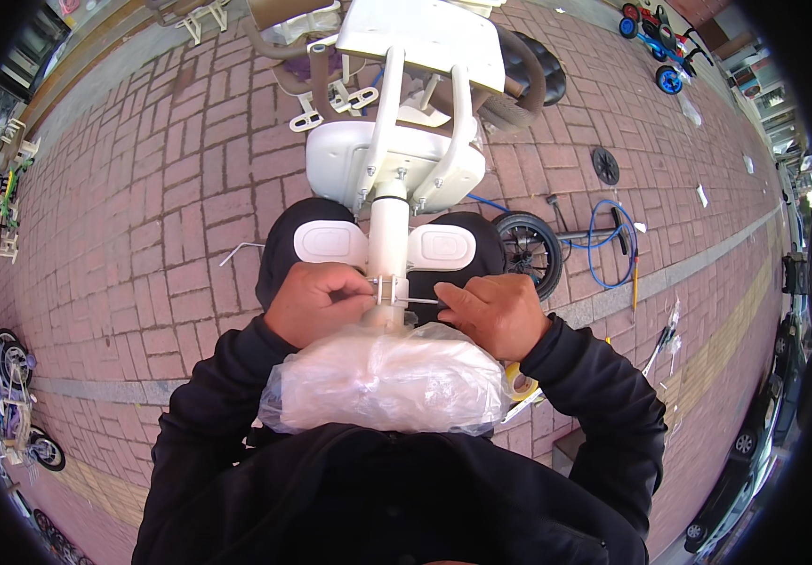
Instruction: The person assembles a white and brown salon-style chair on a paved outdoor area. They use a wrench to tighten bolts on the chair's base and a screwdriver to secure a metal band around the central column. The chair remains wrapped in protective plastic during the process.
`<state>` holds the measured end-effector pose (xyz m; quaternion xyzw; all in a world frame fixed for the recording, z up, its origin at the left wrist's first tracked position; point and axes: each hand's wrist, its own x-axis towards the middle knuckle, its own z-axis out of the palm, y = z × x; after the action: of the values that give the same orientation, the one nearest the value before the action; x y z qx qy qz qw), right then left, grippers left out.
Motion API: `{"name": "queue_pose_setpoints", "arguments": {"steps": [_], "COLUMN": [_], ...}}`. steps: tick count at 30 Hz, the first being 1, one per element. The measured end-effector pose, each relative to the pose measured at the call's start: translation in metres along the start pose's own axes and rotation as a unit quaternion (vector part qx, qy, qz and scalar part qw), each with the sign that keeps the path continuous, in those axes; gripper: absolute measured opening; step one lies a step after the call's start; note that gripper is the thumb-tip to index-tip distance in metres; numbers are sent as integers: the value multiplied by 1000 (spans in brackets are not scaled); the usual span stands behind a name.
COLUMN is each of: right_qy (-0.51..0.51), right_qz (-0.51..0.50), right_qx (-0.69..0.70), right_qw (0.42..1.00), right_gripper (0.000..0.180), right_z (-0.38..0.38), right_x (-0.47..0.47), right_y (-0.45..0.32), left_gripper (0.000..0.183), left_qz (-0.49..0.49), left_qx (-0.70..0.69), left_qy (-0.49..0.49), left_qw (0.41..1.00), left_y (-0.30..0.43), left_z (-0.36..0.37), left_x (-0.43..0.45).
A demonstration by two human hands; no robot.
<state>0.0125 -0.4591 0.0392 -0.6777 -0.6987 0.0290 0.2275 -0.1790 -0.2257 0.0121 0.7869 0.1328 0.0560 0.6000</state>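
Observation:
A cream-white chair lies across my lap, its metal post [389, 233] running between my knees, with two oval footrests [331, 244] on either side. The seat's underside [339, 162] faces me, beyond the post. A plastic-wrapped part [384, 381] rests against my torso. At a bolted clamp [387, 288] on the post, the fingertips of my left hand [322, 300] touch the near-left side. My right hand [494, 311] pinches a thin metal rod [420, 301], probably a hex key, whose tip meets the clamp's right side.
Right of my knee are a small spoked wheel [531, 254], a blue hose [593, 247] and a black disc [605, 166]. A bent hex key [236, 248] sits left. A tape roll [520, 381] is by my right forearm. More chairs stand ahead on the brick paving [187, 162].

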Motion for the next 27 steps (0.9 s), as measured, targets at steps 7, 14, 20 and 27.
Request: {"name": "queue_pose_setpoints", "arguments": {"steps": [7,14,20,27], "right_qy": [-45,-85,-44,-32], "right_qz": [150,112,150,10], "right_qx": [177,129,192,32], "right_qw": [972,982,969,999], "right_gripper": [28,28,36,31], "right_z": [-8,-7,-3,-7], "right_x": [2,6,7,11], "right_y": [-3,-2,2,-7], "left_gripper": [9,10,10,9], "left_qz": [-1,-6,0,-16], "left_qx": [-7,-12,-15,-17], "left_qy": [-3,-9,-9,-9], "left_qw": [1000,1000,1000,1000], "left_y": [-2,-3,-3,-6], "left_z": [0,0,1,1], "left_x": [1,0,1,0]}}
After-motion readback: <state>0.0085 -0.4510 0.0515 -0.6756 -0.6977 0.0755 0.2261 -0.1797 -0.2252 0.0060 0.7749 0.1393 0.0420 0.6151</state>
